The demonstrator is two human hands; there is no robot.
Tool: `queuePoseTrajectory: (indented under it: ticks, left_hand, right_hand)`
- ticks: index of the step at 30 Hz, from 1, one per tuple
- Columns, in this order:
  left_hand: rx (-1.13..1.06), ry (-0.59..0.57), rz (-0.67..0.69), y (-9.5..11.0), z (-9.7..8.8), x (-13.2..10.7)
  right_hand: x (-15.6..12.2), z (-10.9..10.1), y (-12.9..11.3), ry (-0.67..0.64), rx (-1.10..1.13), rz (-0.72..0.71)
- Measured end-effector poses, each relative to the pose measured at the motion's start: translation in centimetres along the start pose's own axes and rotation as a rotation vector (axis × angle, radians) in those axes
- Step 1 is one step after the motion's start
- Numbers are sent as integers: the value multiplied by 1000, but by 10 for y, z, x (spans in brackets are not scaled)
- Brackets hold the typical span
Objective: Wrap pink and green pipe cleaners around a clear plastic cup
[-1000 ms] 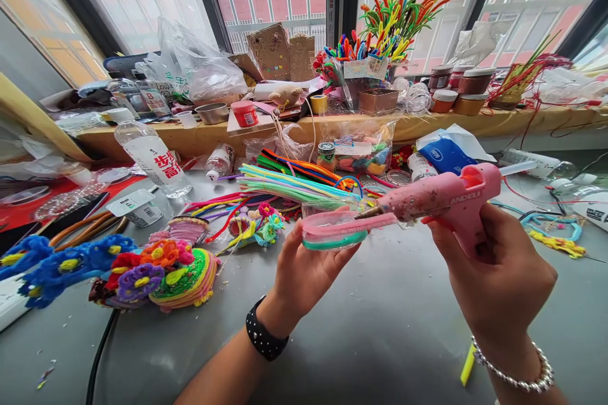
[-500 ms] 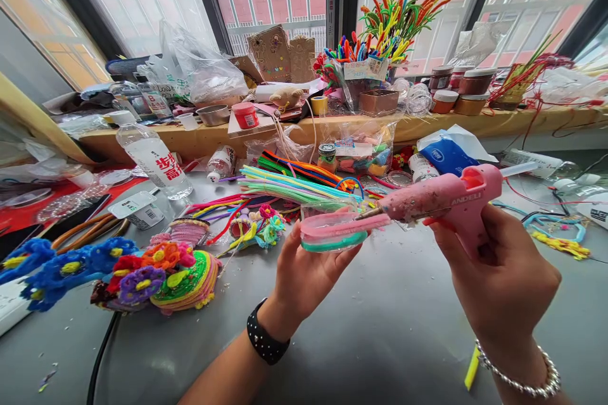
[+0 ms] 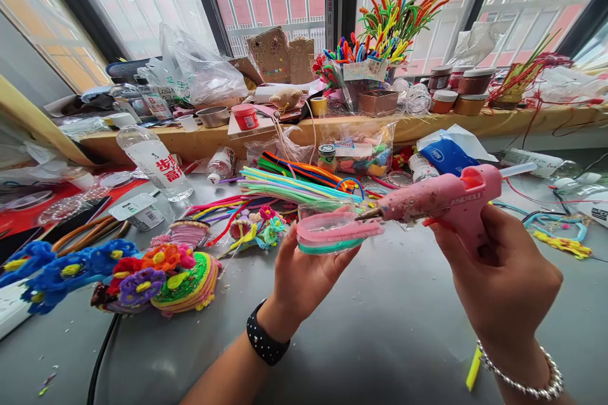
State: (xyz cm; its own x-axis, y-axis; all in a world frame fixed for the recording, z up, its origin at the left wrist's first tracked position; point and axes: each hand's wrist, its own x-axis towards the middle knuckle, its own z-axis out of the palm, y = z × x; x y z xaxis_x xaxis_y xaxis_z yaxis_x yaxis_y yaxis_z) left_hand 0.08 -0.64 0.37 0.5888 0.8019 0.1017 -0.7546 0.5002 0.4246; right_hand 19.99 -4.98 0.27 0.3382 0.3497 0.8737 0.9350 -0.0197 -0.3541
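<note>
My left hand (image 3: 304, 275) is closed around a small clear plastic container (image 3: 327, 209), tilted in the fingers. A pink pipe cleaner (image 3: 327, 232) and a teal pipe cleaner (image 3: 327, 247) run in bands round its side; the pink one's loose end sticks out to the right. My right hand (image 3: 506, 278) grips a pink hot glue gun (image 3: 441, 196) by its handle. The gun's metal nozzle is right by the pink band; whether it touches is too small to tell. A clear glue stick (image 3: 517, 169) pokes out of the gun's back.
Pipe cleaners (image 3: 285, 186) lie in a bundle behind my hands. On the left are fuzzy pipe-cleaner flowers (image 3: 142, 278), a water bottle (image 3: 152, 155) and a black cable (image 3: 102, 361). A wooden ledge (image 3: 408, 126) carries jars and bags. A yellow piece (image 3: 474, 368) lies near my right wrist.
The container in my left hand has shifted slightly left and turned a little, so the pink end sits lower beneath the nozzle. The glue gun has barely moved.
</note>
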Motion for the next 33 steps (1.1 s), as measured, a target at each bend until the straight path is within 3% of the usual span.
queuePoseTrajectory:
  ticks: [14, 33]
  left_hand:
    - [-5, 24, 2, 0, -1, -1]
    - [-16, 28, -4, 0, -1, 0]
  right_hand:
    - [-2, 1, 0, 24, -5, -45]
    - [-3, 0, 1, -16, 19, 16]
